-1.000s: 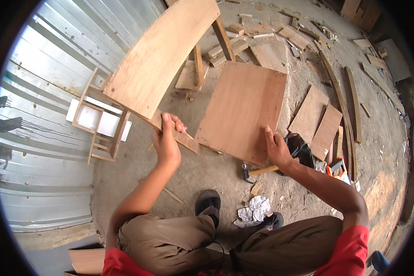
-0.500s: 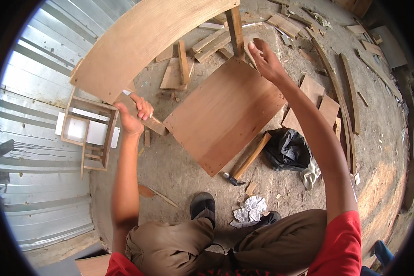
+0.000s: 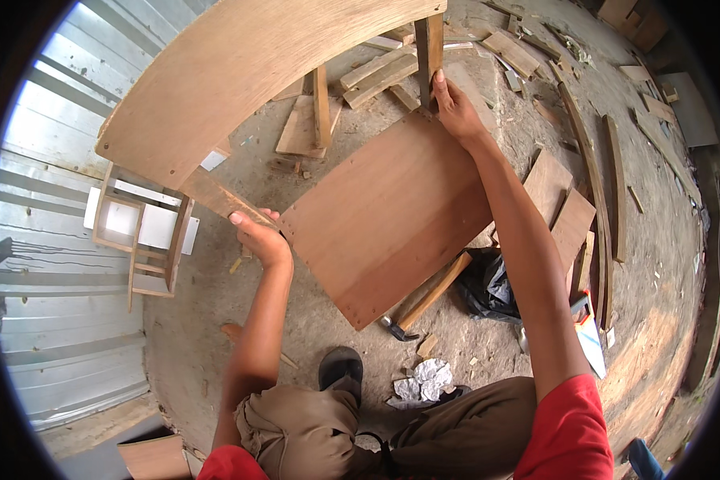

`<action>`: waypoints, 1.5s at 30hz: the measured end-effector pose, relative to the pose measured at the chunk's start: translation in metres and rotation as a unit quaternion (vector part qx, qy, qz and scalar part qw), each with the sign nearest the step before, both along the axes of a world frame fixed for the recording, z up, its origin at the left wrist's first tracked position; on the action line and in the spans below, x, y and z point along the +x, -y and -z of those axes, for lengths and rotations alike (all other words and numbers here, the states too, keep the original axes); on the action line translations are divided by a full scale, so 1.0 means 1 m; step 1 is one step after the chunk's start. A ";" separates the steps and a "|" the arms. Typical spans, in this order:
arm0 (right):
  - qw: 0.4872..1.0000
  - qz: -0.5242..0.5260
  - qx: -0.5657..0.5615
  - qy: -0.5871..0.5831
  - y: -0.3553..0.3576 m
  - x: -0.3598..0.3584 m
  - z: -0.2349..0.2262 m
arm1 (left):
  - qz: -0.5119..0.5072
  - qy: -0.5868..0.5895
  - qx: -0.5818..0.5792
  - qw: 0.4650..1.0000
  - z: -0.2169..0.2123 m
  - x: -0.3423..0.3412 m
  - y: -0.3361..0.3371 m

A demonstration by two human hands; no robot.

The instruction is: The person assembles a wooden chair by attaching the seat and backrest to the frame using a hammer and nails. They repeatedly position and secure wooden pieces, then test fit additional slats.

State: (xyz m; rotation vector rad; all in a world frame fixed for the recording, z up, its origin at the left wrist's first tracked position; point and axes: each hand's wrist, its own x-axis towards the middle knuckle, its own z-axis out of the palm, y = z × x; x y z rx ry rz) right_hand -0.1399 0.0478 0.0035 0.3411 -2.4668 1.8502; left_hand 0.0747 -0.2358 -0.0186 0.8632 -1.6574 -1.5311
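A wooden stool or small table lies tipped on the concrete floor, its broad plywood top facing me. My left hand grips the near wooden leg close to its end. My right hand reaches far forward and holds the far leg where it meets a brown plywood panel. That panel lies tilted between both legs. A hammer with a wooden handle lies on the floor just under the panel's lower edge.
A small wooden frame stands against the corrugated metal wall on the left. Several planks and offcuts lie scattered to the right and far back. A black bag, crumpled paper and my sandalled foot are near my knees.
The stool has tipped and swung nearer to me. My right hand left the panel's near edge and reached out to the far leg. My left hand stayed on the near leg.
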 end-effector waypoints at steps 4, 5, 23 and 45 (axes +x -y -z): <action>0.999 0.006 0.017 -0.037 0.001 -0.005 0.003 | -0.012 0.023 -0.011 1.000 0.001 -0.002 0.001; 0.999 0.009 0.017 -0.050 0.001 -0.006 0.005 | -0.010 0.032 -0.014 0.999 0.002 -0.001 0.001; 0.999 0.010 0.007 0.046 -0.012 0.014 -0.002 | 0.005 -0.010 -0.012 1.000 0.011 -0.007 0.014; 0.945 -0.113 -0.261 0.163 -0.049 0.070 0.011 | 0.130 0.030 -0.012 0.991 0.008 -0.059 0.070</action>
